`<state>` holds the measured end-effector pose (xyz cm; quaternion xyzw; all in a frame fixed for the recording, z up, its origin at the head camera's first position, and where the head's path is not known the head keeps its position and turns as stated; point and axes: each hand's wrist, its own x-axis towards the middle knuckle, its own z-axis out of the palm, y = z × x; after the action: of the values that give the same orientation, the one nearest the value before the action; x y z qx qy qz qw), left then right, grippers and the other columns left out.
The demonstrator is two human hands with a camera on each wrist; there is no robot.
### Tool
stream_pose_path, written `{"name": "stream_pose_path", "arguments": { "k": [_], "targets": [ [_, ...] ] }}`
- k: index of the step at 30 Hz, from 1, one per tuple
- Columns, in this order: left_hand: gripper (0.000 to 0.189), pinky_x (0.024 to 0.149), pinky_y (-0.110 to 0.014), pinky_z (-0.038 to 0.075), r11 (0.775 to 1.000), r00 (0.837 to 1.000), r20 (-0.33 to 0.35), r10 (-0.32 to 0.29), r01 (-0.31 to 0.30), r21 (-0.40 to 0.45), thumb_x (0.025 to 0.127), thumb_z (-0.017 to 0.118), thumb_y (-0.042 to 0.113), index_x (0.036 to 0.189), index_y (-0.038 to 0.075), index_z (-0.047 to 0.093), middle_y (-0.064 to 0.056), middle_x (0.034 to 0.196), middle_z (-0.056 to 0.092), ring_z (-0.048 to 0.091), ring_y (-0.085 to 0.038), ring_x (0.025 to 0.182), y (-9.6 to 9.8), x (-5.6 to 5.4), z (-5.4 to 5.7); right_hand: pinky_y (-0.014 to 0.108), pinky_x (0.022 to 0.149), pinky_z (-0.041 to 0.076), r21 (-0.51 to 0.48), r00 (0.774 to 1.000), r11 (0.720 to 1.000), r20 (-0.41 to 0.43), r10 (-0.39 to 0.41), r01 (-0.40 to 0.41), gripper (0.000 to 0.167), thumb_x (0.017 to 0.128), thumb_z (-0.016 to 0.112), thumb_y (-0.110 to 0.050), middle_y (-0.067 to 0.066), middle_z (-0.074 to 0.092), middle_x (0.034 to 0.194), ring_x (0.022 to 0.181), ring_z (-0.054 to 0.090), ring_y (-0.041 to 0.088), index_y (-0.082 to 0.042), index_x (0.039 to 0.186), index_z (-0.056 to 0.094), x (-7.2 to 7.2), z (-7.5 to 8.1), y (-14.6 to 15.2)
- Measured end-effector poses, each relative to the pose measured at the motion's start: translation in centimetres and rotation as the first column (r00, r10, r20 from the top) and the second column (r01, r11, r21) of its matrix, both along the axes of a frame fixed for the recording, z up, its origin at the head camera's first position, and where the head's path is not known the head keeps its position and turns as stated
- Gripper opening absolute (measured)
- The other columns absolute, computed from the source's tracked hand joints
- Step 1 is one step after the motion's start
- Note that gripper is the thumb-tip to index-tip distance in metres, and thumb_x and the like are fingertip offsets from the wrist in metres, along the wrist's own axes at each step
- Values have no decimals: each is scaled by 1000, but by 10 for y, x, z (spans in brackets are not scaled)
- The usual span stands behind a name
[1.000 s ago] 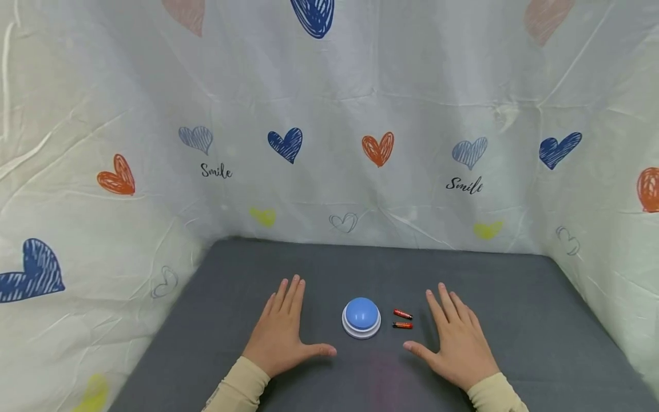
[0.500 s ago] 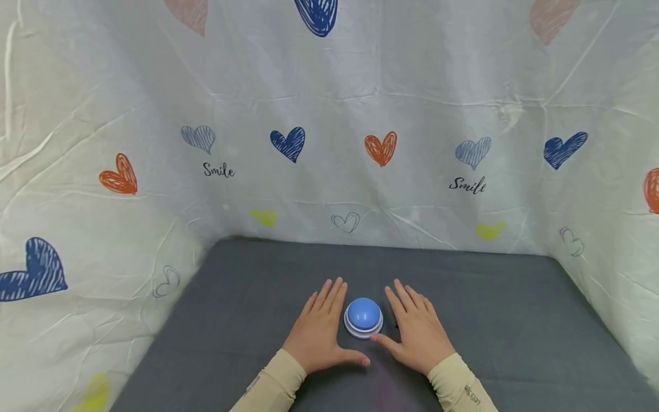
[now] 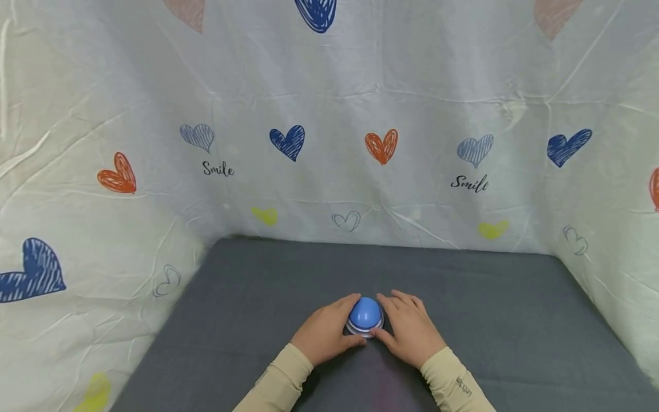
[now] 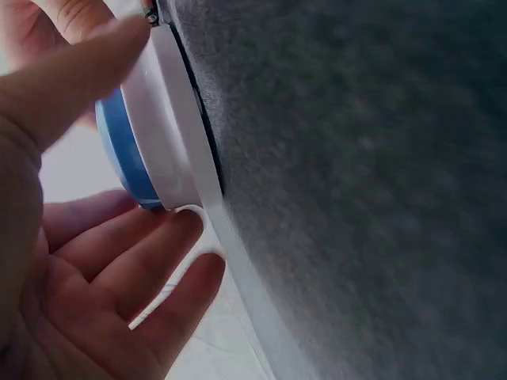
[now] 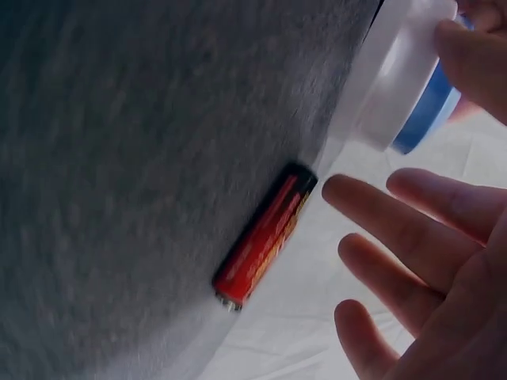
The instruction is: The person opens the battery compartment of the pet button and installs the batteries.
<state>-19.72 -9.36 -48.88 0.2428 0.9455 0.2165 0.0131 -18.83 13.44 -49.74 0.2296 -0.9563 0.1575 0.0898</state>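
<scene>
A push button with a blue dome and a white base (image 3: 365,315) sits on the grey table between both hands. My left hand (image 3: 325,332) holds its left side, the thumb at the near edge of the base and the fingers bent along the far side. My right hand (image 3: 411,331) is at the right side, its thumb at the base. In the right wrist view its other fingers (image 5: 396,229) are spread, apart from the button. A red and black battery (image 5: 265,237) lies beside those fingers; the right hand hides it in the head view.
The grey cloth-covered table (image 3: 288,266) reaches back to a white curtain (image 3: 329,189) printed with hearts and "Smile". The curtain also hangs along the left and right sides.
Both hands have moved inward from either side to the button, and the left fingers have bent around it. The two batteries right of the button are now covered by the right hand.
</scene>
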Motion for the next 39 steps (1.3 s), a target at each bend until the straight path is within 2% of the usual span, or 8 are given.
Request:
{"name": "stream_pose_path", "arguments": {
  "k": [2,5,13,21,27,33,39],
  "targets": [
    [82,109,-47,57,1000,1000,3,-1,1,13,94,85,44,160,9,51,-10,157,61,68,-28,135,1,0,2,60,117,43,-8,1000,1000,-3,15,-15,67,98,81,-43,15,71,143,143,58,37,-5,149,63,1,0,-2],
    [74,109,-47,57,1000,1000,14,-1,1,25,97,83,39,157,8,54,-10,155,63,69,-28,134,1,-1,4,59,117,45,-14,1000,999,-2,28,-29,64,98,81,-39,16,72,142,142,59,35,-3,147,64,1,0,-5],
    [72,112,-46,55,999,1000,14,-4,4,38,95,86,31,157,9,56,-8,157,62,66,-27,137,0,-3,3,56,115,47,10,998,999,-29,47,-47,67,94,85,-37,16,73,139,139,63,34,-1,147,64,1,0,-5],
    [68,108,-47,57,997,1000,26,-2,0,73,96,85,27,155,8,57,-10,151,67,70,-28,132,1,-1,4,55,113,49,9,997,999,-55,53,-53,66,92,88,-33,16,76,133,132,67,33,0,144,66,3,1,-3],
    [67,110,-46,56,995,998,68,-18,11,99,98,82,30,157,9,56,-10,152,66,68,-26,135,-3,-3,8,55,112,51,-26,998,998,-8,62,-62,65,95,85,-33,15,77,132,128,68,33,-1,147,64,3,5,-2],
    [69,113,-49,54,985,993,110,-30,11,171,101,78,38,159,9,54,-10,153,65,66,-27,138,-10,-4,18,51,103,58,-116,997,991,37,70,-65,61,99,80,-35,10,76,134,123,71,29,-6,151,63,4,14,2],
    [66,115,-50,52,981,991,130,-32,6,193,104,73,40,159,9,54,-10,153,65,66,-26,139,-11,-3,20,50,103,58,-142,996,987,43,79,-72,72,91,88,-43,9,75,134,123,70,28,-7,149,64,7,17,3]
  ]
}}
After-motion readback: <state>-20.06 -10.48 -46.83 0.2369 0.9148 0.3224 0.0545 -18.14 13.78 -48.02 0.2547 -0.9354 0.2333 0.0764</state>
